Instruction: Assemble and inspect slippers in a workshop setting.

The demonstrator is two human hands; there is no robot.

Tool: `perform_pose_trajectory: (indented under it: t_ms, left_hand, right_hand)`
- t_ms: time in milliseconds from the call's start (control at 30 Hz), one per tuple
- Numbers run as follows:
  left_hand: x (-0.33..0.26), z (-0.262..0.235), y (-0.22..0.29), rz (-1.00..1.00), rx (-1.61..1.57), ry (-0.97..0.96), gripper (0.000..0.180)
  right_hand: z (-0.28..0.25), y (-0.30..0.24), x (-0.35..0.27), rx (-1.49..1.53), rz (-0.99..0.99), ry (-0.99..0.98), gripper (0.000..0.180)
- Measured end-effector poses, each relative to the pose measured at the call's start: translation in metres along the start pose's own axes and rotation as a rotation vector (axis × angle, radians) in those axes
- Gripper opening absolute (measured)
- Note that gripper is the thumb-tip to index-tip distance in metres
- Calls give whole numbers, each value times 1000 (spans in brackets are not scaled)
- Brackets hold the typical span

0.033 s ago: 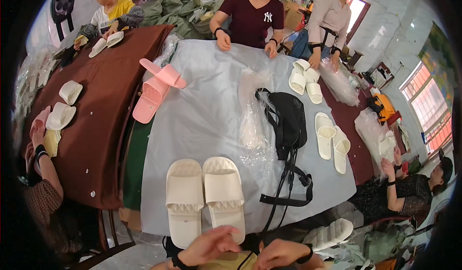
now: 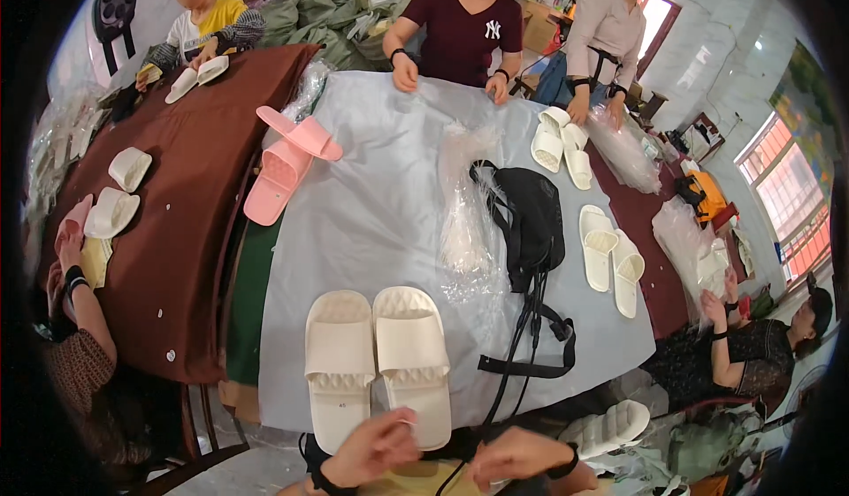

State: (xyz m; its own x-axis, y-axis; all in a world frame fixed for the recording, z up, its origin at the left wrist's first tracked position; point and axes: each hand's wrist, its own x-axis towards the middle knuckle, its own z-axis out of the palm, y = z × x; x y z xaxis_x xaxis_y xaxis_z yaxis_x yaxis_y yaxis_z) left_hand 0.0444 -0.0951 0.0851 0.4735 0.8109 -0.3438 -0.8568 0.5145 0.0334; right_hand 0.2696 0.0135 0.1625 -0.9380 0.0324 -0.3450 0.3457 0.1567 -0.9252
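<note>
A pair of cream slides, the left slide (image 2: 340,368) and the right slide (image 2: 412,363), lies side by side at the table's near edge, toes pointing away. My left hand (image 2: 371,452) hovers over their heel ends, fingers loosely bent and apart, with nothing plain to see in them. Part of both heels is covered by it. To its right, beyond the slides, my right hand (image 2: 522,454) hangs before the table edge, its fingers loosely bent toward the left. Nothing shows in that hand; its fingertips are partly blurred. Both wrists carry black bands.
A grey-covered table (image 2: 371,231) bears pink slides (image 2: 281,178), clear plastic wrap (image 2: 467,213), a black strapped bag (image 2: 529,222) and white slides (image 2: 612,257). Left stands a brown-covered table (image 2: 195,231) with more slides. Several people work around. A white slide (image 2: 610,430) lies lower right.
My left hand has shifted slightly left, and its fingers are more bent. My right hand has lifted a little and turned. The slides lie as before.
</note>
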Motion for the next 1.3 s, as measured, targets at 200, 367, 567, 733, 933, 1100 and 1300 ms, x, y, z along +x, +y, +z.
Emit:
perform_pose_trajectory:
  t_ms: [200,367,567,733,933,1100,1300]
  left_hand:
    - [-22,5,10,237,220,250,28]
    - [-15,-1,4,291,228,385,27]
    - [-26,3,10,428,255,437,24]
    - [-23,-8,10,496,296,465,25]
    - [-3,17,-8,324,667,346,27]
    - [0,21,-21,-19,877,57,33]
    - [-2,7,-30,-11,288,-67,42]
  right_hand:
    - [-61,62,15,327,96,686,24]
    - [-124,117,57,323,266,737,25]
    - [-153,99,51,214,155,1011,35]
    - [-81,40,11,197,234,1081,26]
    - [-7,8,36,774,180,648,31]
    - [-1,8,62,801,100,640,32]
    - [14,-13,62,356,-109,446,24]
